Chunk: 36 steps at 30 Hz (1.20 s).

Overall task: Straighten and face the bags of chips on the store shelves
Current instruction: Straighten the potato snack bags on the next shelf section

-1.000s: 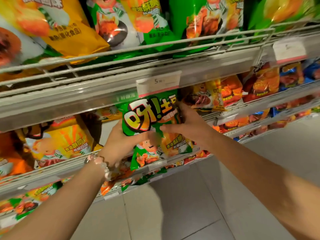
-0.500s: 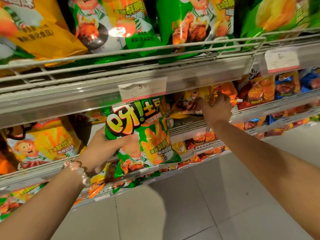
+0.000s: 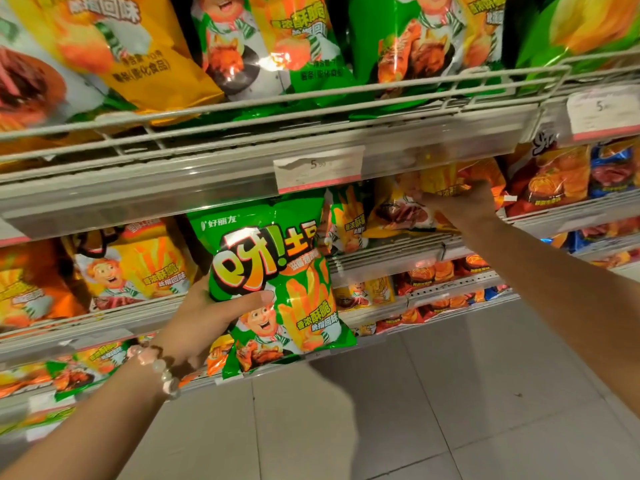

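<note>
A green bag of chips [image 3: 277,282] with a cartoon chef and fries on its front hangs upright in front of the second shelf, face toward me. My left hand [image 3: 207,317] grips its left edge, thumb across the front. To the right, my right hand [image 3: 460,202] reaches under the upper shelf and closes on a yellow-orange bag [image 3: 446,181] lying on that second shelf. A second green bag [image 3: 346,220] stands behind the held one.
The wire-fronted top shelf [image 3: 311,95] holds large yellow and green bags, with price tags [image 3: 318,168] on its rail. Yellow bags [image 3: 135,268] fill the left of the second shelf. Red and blue bags [image 3: 561,178] sit at the right. Lower shelves and tiled floor [image 3: 381,410] lie below.
My right hand let go of the green bag and moved right to the yellow-orange bag on the second shelf. My left hand keeps holding the green bag, now more upright.
</note>
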Tool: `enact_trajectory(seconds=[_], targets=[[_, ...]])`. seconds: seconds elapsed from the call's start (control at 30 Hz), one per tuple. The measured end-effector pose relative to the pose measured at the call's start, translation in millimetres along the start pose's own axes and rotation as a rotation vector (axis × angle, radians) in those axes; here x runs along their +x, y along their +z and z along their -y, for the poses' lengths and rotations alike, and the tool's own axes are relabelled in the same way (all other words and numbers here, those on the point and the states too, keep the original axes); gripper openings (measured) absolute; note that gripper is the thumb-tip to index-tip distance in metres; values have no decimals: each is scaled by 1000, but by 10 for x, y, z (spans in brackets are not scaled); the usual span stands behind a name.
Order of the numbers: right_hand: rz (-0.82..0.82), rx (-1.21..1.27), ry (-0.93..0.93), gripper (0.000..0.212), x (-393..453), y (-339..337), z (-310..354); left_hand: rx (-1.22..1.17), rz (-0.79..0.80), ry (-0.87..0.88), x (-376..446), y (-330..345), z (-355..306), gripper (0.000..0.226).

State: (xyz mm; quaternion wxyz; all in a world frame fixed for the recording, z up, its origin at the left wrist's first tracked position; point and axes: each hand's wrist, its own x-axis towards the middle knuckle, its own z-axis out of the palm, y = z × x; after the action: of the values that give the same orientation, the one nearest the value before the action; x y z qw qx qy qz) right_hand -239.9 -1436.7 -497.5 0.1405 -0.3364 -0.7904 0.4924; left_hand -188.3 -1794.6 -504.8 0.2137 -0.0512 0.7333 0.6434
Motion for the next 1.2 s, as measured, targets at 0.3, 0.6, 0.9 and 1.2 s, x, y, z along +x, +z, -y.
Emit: enact_trajectory(seconds=[0.3,0.6,0.9,1.2], targets=[[115,300,10,54,-186,-141,-61,-99,-36,22,-126,-99,57,48],[271,358,-53,50,-784,19,-166,-145,-54,14,-290,-370,86,73],[396,197,-196,56,-1422,496,6,-187,-57,-29,-543,-857,304,53],[297,92,-412,77,-1696,1191,416,-228,-198,-24,-816,-1210,335,48]])
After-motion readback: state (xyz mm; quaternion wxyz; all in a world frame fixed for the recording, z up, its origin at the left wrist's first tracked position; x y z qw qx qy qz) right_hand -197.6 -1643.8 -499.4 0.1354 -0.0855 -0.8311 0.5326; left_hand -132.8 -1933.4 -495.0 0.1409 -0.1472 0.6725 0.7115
